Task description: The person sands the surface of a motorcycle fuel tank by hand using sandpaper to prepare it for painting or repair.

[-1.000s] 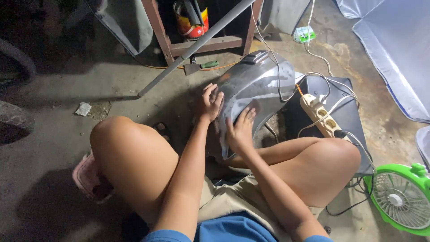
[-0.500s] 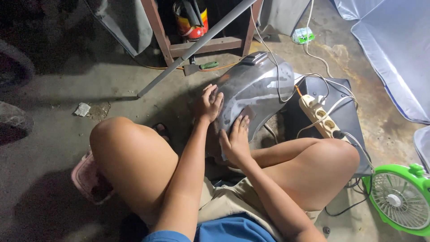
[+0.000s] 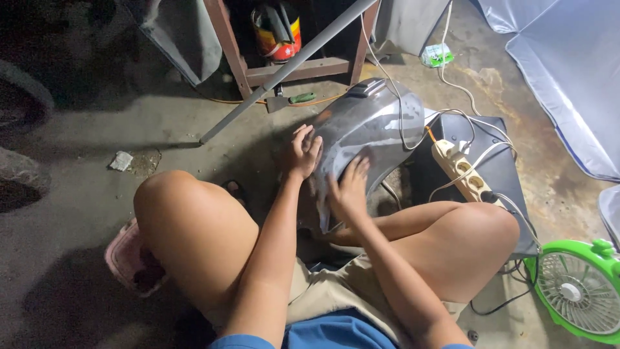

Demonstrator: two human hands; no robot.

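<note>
A glossy grey curved panel (image 3: 371, 139), smooth and rounded like a vehicle cowl, stands on the concrete floor (image 3: 129, 116) between the person's knees. The left hand (image 3: 302, 153) lies flat and open on its left edge; the right hand (image 3: 349, 190) presses open-palmed on its lower face. White cables cross the panel's right side toward a power strip (image 3: 462, 171); bare floor opens leftward.

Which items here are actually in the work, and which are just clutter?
In hand:
- grey curved panel, standing on the floor between the knees
- left hand, flat on its left edge
- right hand, flat on its lower face

Lying about:
- power strip
- green fan
- green-handled screwdriver
- grey pole
- pink sandal
</note>
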